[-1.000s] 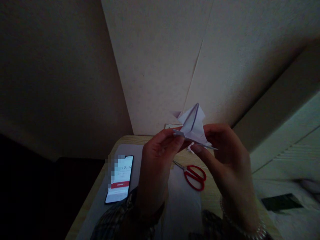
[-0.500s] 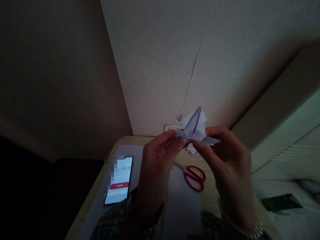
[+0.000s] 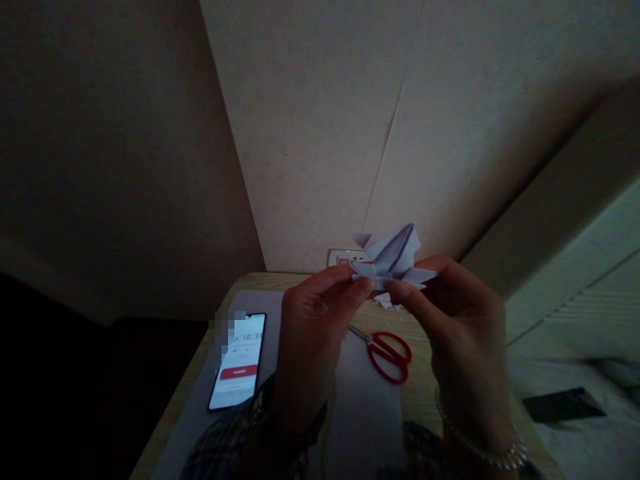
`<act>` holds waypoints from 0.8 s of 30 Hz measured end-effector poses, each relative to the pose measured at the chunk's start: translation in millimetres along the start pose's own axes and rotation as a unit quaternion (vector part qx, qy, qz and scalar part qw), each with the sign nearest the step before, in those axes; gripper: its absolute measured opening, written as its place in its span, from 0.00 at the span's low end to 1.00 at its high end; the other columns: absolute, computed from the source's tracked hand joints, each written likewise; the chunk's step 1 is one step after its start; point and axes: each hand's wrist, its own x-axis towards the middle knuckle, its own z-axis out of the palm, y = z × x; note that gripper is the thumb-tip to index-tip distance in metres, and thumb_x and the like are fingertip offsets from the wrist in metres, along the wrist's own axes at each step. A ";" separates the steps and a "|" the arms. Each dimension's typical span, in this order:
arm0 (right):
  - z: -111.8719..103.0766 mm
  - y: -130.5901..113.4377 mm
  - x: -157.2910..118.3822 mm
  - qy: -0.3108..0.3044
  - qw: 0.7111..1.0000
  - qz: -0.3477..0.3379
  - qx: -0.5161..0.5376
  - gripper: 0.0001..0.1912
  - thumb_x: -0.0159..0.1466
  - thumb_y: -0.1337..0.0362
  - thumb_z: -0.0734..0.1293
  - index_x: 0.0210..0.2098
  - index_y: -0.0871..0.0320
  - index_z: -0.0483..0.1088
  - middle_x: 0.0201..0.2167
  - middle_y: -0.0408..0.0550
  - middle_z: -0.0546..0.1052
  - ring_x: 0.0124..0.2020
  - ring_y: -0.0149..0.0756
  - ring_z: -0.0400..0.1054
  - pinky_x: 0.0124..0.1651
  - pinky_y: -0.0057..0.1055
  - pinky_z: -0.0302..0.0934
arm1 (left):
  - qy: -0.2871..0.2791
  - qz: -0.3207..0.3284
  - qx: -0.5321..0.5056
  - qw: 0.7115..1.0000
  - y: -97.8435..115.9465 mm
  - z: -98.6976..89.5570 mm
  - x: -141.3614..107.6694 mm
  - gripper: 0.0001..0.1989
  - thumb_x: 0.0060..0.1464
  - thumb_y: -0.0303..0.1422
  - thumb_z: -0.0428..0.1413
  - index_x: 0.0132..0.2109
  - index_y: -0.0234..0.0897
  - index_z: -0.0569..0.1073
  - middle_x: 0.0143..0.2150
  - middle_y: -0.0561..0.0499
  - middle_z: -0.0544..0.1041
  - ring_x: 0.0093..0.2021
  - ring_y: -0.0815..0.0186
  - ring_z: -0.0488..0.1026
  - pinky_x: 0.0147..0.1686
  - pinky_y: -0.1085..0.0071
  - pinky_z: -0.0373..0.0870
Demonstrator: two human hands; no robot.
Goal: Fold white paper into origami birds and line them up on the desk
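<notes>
Head view: both hands up over the table (image 3: 417,397), sharing one folded white paper model (image 3: 397,257). Model is in the air, above the far part of the tabletop, well clear of it; a peaked flap with a dark line along its fold points up and right, flatter points stick out left and right. Left hand (image 3: 315,317) has its left edge pinched between thumb and fingers, thumb on the near side. Right hand (image 3: 465,310) pinches the right part, thumb tip near the left thumb, fingers curled behind; exact finger contact there is hidden. Below the model, small white paper scraps (image 3: 385,302) on the wood. Nearer, scissors (image 3: 390,358) with red handles, handles toward the right arm, blades partly hidden by the left hand. Smartphone (image 3: 240,367) left of the left hand, lying on pale sheeting (image 3: 367,410), screen lit, digits 10:33 readable, red bar below, upper left corner pixelated. Wall socket (image 3: 344,257) behind the model, partly covered. Beaded bracelet (image 3: 480,451) on right wrist.
</notes>
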 end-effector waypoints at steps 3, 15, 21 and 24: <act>-0.2 0.5 0.9 -0.004 1.000 0.003 0.003 0.07 0.54 0.65 0.73 0.27 0.55 0.70 0.22 0.37 0.73 0.24 0.28 0.66 0.27 0.24 0.59 | 0.012 0.020 0.006 1.000 -5.4 -0.7 0.5 0.04 0.49 0.26 0.61 0.29 0.39 0.80 0.28 0.56 0.81 0.32 0.70 0.78 0.37 0.77 0.76; 4.4 -2.0 -2.4 0.016 1.000 -0.005 -0.026 0.08 0.55 0.63 0.73 0.26 0.55 0.69 0.21 0.39 0.72 0.24 0.30 0.65 0.26 0.26 0.59 | 0.034 0.070 0.005 0.997 -11.1 -1.3 0.2 0.05 0.49 0.26 0.62 0.31 0.43 0.80 0.30 0.57 0.82 0.32 0.70 0.79 0.37 0.76 0.76; -2.2 -1.4 2.4 -0.041 0.999 0.005 -0.009 0.07 0.56 0.66 0.71 0.30 0.54 0.68 0.29 0.41 0.74 0.32 0.34 0.70 0.35 0.30 0.64 | -0.023 0.004 0.013 1.000 -2.7 -4.1 1.4 0.10 0.51 0.38 0.60 0.37 0.37 0.80 0.37 0.48 0.82 0.40 0.61 0.79 0.46 0.67 0.74; -4.3 -2.5 4.6 -0.071 0.997 0.006 -0.010 0.07 0.56 0.67 0.72 0.32 0.54 0.69 0.31 0.41 0.75 0.34 0.34 0.71 0.37 0.29 0.65 | -0.053 -0.001 -0.001 0.999 2.1 -6.4 0.3 0.17 0.58 0.43 0.53 0.40 0.36 0.79 0.39 0.46 0.82 0.42 0.60 0.78 0.47 0.65 0.72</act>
